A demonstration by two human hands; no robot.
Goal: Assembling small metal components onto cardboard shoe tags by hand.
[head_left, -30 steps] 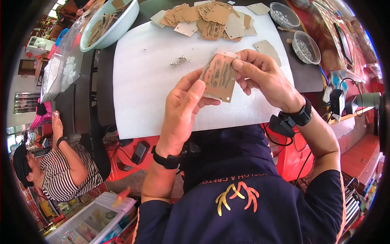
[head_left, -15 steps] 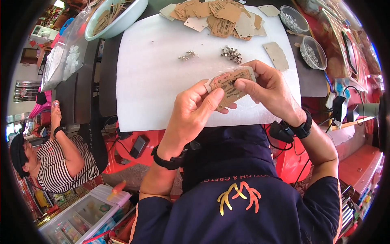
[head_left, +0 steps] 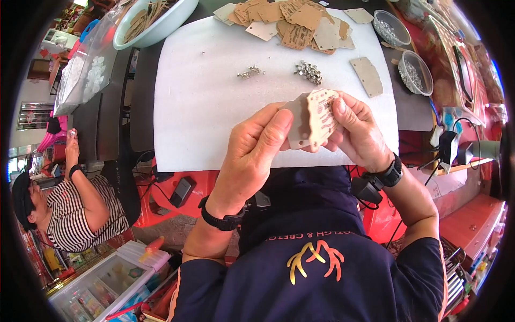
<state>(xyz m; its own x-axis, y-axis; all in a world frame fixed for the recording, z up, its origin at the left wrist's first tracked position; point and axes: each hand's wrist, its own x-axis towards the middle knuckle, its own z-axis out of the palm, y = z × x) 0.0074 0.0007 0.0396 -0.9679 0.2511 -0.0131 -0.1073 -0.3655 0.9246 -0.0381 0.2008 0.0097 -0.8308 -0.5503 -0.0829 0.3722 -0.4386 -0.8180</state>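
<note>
Left hand (head_left: 257,142) pinches a grey card (head_left: 297,121), right hand (head_left: 362,129) a printed card (head_left: 322,117); I hold both over the near part of the white sheet (head_left: 198,123), with metal studs (head_left: 308,72) beyond and a card pile (head_left: 298,36) farther off.

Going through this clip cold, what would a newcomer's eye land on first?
Probably the wavy-edged cards near the picture's middle, held between the left grip and right grip, over the near part of a white sheet. Next, perhaps, the heap of brown and grey cards at the sheet's far edge and two shiny metal clusters below it. A person in a striped shirt stands out at far left.
</note>
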